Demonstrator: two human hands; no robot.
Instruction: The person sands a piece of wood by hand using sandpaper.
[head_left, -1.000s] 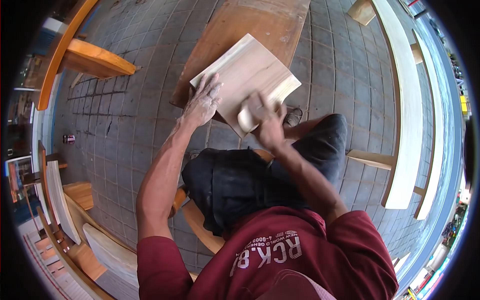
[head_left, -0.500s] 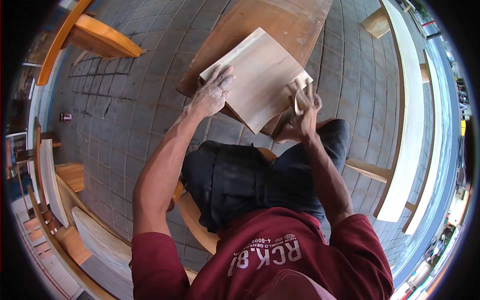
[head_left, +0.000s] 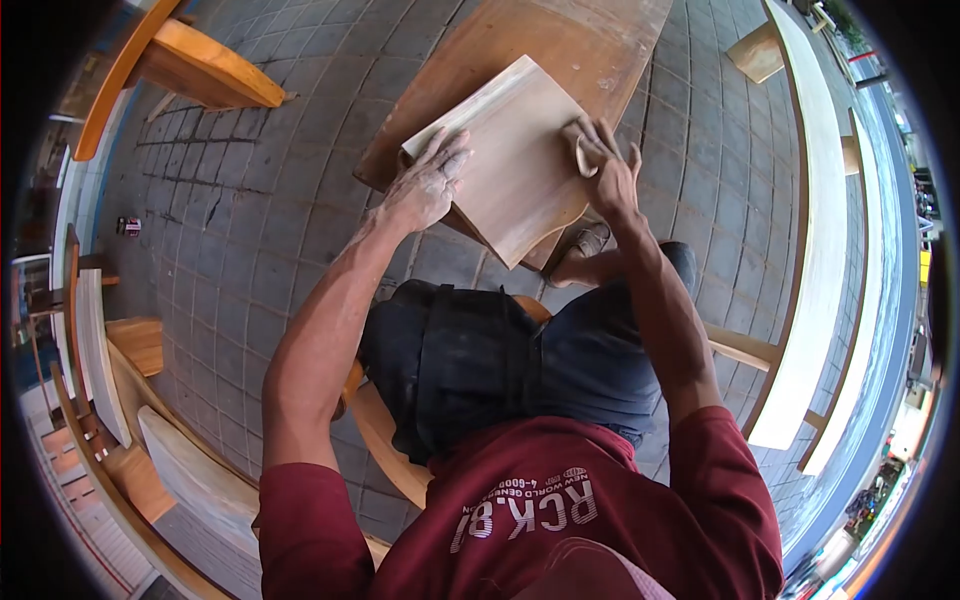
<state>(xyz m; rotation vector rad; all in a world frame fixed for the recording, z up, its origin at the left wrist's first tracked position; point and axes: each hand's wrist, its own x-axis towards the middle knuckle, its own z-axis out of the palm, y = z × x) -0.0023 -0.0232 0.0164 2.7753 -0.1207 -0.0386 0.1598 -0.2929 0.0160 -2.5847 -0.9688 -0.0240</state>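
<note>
A pale curved wooden board [head_left: 510, 150] lies tilted across a brown wooden bench [head_left: 590, 50]. Dusty fingers of my left hand [head_left: 425, 185] are stretched out flat over the board's left edge. My right hand [head_left: 610, 170] is at the board's right edge, its fingers bent round a curled tan piece of sandpaper [head_left: 584, 157]. The sandpaper's underside is hidden against the wood.
Grey paving tiles [head_left: 270, 230] surround the bench. An orange-varnished wooden piece [head_left: 210, 65] stands at upper left, long pale planks [head_left: 815, 250] run down the right side, and more wooden parts [head_left: 140, 345] are at lower left. My shoe [head_left: 590, 240] is beside the bench.
My right hand has moved up and slightly left along the board's right side with the sandpaper, uncovering the lower right corner. My left hand and the board have hardly moved.
</note>
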